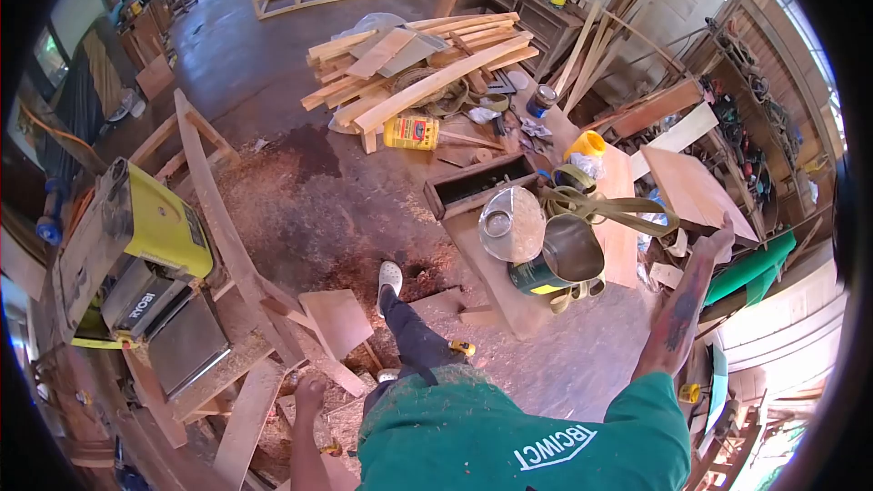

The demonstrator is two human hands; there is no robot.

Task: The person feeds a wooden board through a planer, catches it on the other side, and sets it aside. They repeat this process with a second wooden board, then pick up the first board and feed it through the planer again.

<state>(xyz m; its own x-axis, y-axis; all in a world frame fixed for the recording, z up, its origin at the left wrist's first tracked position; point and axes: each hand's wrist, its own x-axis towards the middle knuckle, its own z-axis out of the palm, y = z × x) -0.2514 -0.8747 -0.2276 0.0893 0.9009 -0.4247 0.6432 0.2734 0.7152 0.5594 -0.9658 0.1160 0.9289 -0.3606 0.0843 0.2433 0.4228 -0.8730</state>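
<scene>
At the right, my right hand (717, 244) grips the near corner of a flat reddish-brown wooden board (696, 189), which is tilted beside the workbench. My left hand (310, 393) hangs low at the left, close to wooden offcuts (336, 323) and the planer stand. Its fingers are hidden, so I cannot see if it holds anything. On the workbench (509, 295) near the board are an open metal can (575, 250), a round clear lid or container (511, 223), a strap (627, 211) and a wooden box (482, 184).
A yellow-green Ryobi planer (150, 245) stands at the left behind a long wooden rail (218, 209). Long timber strips (446, 82) and a yellow container (411, 133) lie at the bench's far end. Sawdust (300, 191) covers the floor. Shelves (755, 109) line the right wall.
</scene>
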